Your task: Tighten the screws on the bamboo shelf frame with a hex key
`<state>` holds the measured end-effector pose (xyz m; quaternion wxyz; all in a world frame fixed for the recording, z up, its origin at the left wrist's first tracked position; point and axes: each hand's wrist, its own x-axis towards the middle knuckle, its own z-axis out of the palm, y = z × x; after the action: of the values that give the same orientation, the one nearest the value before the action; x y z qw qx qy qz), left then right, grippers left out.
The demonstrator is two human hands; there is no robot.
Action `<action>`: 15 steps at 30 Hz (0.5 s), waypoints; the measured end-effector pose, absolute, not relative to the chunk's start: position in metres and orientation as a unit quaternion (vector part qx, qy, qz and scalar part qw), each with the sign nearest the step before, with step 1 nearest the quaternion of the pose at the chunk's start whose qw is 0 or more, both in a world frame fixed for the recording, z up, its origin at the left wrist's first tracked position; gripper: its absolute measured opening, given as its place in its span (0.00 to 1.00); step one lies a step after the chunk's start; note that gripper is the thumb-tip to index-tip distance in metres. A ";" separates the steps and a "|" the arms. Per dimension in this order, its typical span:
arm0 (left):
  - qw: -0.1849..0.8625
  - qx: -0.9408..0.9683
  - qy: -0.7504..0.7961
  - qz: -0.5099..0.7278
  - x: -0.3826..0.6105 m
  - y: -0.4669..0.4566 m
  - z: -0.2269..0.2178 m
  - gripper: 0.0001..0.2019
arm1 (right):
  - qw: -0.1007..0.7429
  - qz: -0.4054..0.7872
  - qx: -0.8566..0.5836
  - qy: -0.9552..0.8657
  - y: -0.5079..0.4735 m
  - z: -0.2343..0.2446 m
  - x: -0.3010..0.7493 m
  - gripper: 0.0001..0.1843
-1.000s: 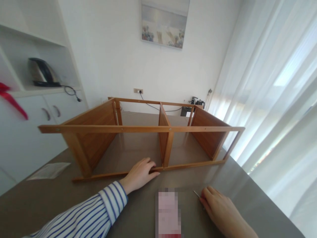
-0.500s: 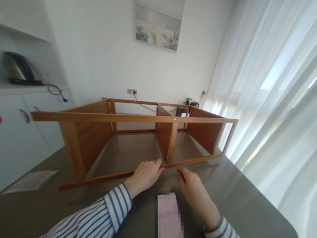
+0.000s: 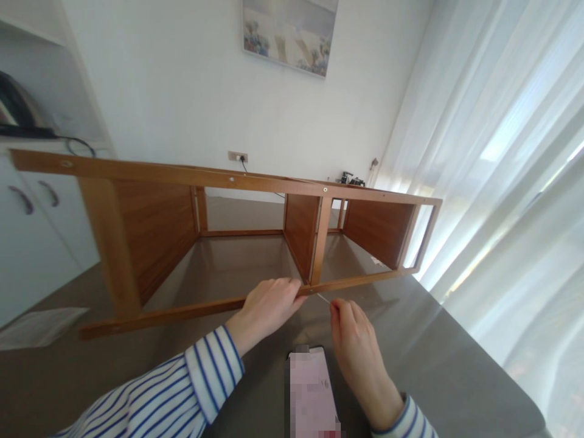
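A wooden shelf frame with brown panels lies on its side on the table. My left hand is closed around its near lower rail, just left of the middle upright. To the right, my right hand pinches a thin metal hex key. The key's tip points at the rail by the foot of that upright; whether it sits in a bolt is too small to tell. A phone with a pixelated pink screen lies between my forearms.
The grey table has a rounded near right corner. A clear plastic bag or sheet lies at the left. White cabinets and a kettle stand beyond. A sheer curtain hangs on the right.
The frame's near upper rail appears higher at the left and closer to me as the view shifts. My right hand has turned slightly, showing more of the key. My left hand keeps its hold.
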<state>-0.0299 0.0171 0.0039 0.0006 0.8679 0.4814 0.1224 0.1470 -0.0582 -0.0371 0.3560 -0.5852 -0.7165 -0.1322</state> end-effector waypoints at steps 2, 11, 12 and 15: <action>0.003 0.867 0.483 0.122 -0.030 0.017 0.005 0.16 | 0.358 -0.148 -0.569 -0.725 -0.058 -0.036 0.145 0.12; 0.002 0.870 0.479 0.116 -0.030 0.017 0.005 0.17 | 0.317 -0.181 -0.551 -0.750 -0.051 -0.038 0.142 0.12; 0.001 0.870 0.480 0.112 -0.030 0.016 0.006 0.17 | 0.312 -0.189 -0.549 -0.752 -0.050 -0.038 0.141 0.12; -0.013 0.872 0.478 0.104 -0.030 0.015 0.007 0.17 | 0.278 -0.227 -0.545 -0.758 -0.052 -0.036 0.139 0.10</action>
<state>-0.0299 0.0151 0.0072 -0.0126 0.8721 0.4779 0.1043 0.1393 -0.0517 -0.0359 0.2783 -0.5449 -0.7576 -0.2273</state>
